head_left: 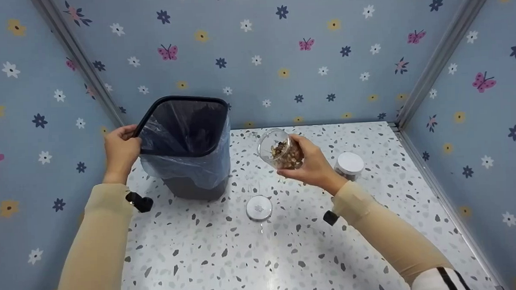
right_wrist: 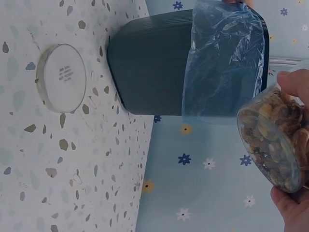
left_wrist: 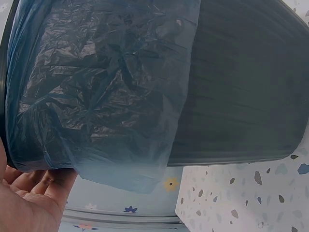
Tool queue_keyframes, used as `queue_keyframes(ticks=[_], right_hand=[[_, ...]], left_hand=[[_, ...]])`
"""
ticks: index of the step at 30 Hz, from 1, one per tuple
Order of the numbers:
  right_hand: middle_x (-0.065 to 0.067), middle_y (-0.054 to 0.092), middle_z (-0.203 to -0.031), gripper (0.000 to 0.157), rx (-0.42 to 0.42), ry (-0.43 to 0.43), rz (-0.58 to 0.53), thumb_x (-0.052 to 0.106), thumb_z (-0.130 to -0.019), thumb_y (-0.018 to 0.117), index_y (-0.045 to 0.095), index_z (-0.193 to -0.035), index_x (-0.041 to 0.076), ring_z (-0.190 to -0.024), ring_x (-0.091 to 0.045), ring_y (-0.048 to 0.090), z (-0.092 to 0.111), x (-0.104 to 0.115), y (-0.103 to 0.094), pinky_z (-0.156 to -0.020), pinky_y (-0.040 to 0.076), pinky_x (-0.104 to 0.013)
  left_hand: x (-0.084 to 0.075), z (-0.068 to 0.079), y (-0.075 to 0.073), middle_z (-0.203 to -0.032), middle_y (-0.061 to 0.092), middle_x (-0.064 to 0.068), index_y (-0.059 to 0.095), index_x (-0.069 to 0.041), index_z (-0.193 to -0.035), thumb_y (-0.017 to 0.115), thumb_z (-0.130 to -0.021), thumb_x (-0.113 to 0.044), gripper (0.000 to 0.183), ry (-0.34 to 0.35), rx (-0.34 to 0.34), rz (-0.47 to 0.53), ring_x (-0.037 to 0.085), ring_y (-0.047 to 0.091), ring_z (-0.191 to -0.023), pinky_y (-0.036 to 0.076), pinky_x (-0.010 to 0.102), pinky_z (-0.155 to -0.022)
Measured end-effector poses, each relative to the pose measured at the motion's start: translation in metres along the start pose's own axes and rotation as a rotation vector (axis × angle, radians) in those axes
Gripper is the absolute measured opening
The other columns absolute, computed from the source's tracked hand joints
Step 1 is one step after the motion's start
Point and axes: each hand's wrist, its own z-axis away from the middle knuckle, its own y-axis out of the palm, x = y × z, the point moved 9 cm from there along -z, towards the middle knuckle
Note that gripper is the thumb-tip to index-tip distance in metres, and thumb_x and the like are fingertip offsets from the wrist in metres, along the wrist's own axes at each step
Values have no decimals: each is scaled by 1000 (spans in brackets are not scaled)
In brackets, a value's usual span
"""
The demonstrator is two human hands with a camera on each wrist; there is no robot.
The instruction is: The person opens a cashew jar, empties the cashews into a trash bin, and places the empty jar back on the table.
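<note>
Two hands (head_left: 123, 150) (head_left: 311, 163) grip one bin (head_left: 197, 189) and one of two jars (head_left: 279, 153) (head_left: 350, 163).

Beige sleeves (head_left: 91, 236), close-fitting; black wrist cameras (head_left: 143, 203); white cloth (head_left: 426, 281), black stripes, right arm

White-lidded jar (head_left: 350, 163) upright on speckled table (head_left: 193, 254), right side. Blue flower-print walls (head_left: 272, 50) behind; metal rails (head_left: 448, 44) in corners.

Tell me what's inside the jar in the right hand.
The tilted clear jar holds many small brown and tan pieces; exactly what they are is unclear. The right hand covers part of its side, hiding whatever lies behind it.
</note>
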Motion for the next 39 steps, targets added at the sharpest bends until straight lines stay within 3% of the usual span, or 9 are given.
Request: queue_keyframes(ticks=[11, 18, 25, 39], right_hand=[[-24, 63, -143, 98, 6, 6, -1, 15, -75, 100, 47, -155, -6, -129, -37, 66, -10, 7, 0, -113, 57, -46], [-24, 63, -145, 96, -3, -43, 14, 17, -75, 100, 49, -154, -6, -132, -37, 64, -16, 16, 0, -114, 55, -48], [-22, 62, -145, 98, 12, -15, 17, 19, -76, 100, 48, -156, -5, -132, -36, 64, -22, 21, 2, -115, 55, -45], [-24, 60, -147, 99, 3, -23, 67, 21, -78, 99, 46, -157, -6, -131, -38, 64, -35, 32, 2, -114, 56, -47]], left_hand=[[-1, -1, 0, -142, 67, 19, 62, -2, -151, 50, -106, -8, 47, 0, 11, -24, 13, 61, -112, 50, 20, -85], [0, -3, 1, -144, 67, 19, 61, -1, -152, 50, -105, -7, 48, -15, 10, -7, 13, 62, -116, 49, 18, -89], [-1, 1, 1, -145, 66, 19, 59, -2, -153, 49, -106, -8, 48, -17, 15, -20, 20, 62, -123, 49, 19, -90], [-1, 0, 1, -143, 66, 19, 61, -1, -152, 49, -106, -8, 48, -8, 11, -22, 17, 62, -117, 50, 20, -87]])
